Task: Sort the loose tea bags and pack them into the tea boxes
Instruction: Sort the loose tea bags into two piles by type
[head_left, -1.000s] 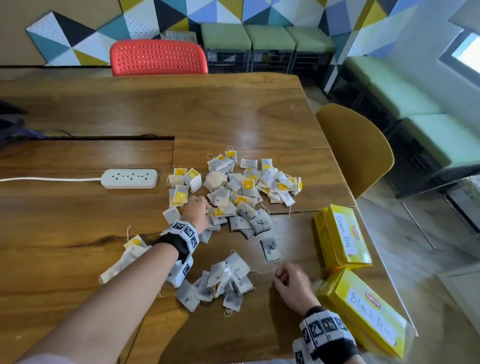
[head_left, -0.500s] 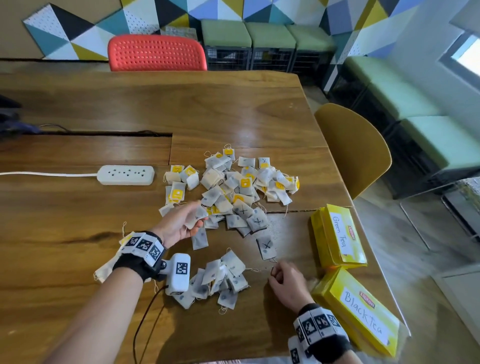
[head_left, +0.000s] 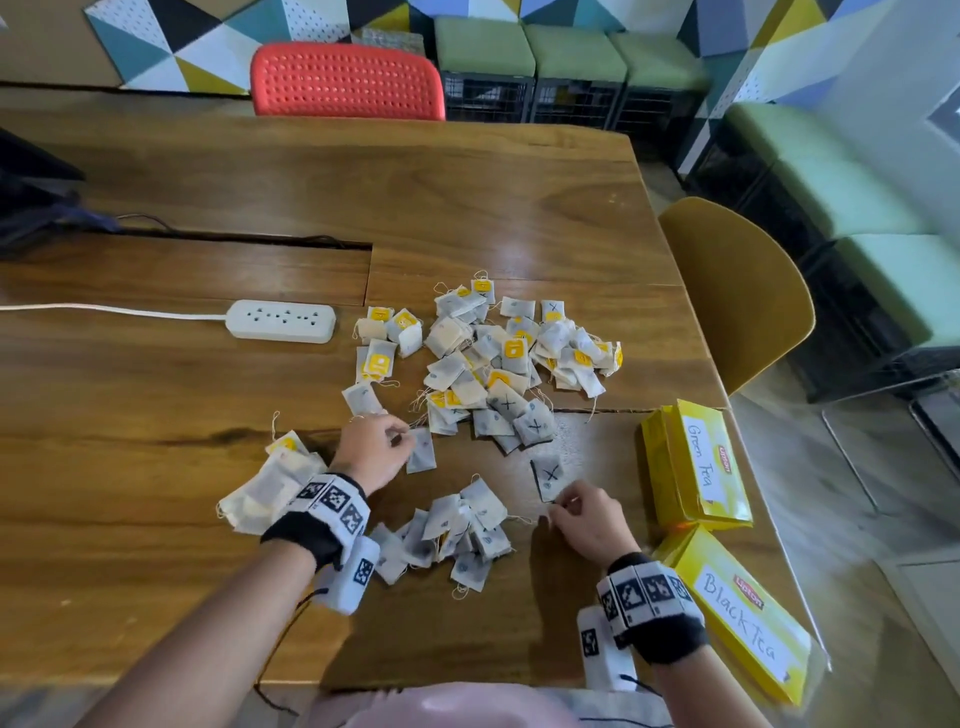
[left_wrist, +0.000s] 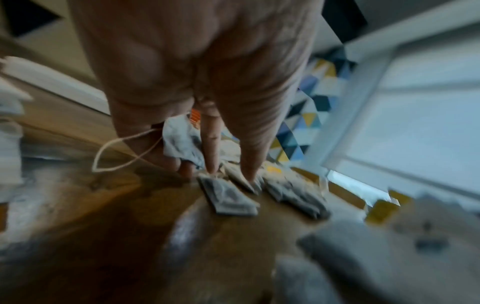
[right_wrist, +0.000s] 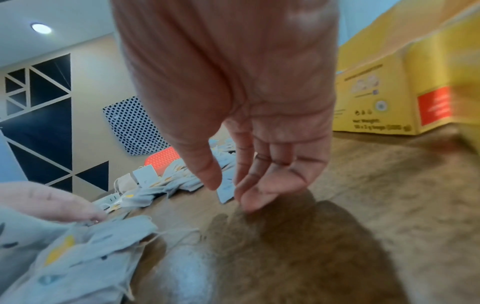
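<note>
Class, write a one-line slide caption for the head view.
Left hand holds a tea bag, right hand touches an X-marked bag, beside closed Green Tea and Black Tea boxes.

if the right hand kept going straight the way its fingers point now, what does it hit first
Most likely the lone tea bag marked with an X, lying just past the right hand. The fingertips look almost at its near edge; contact is unclear.
</note>
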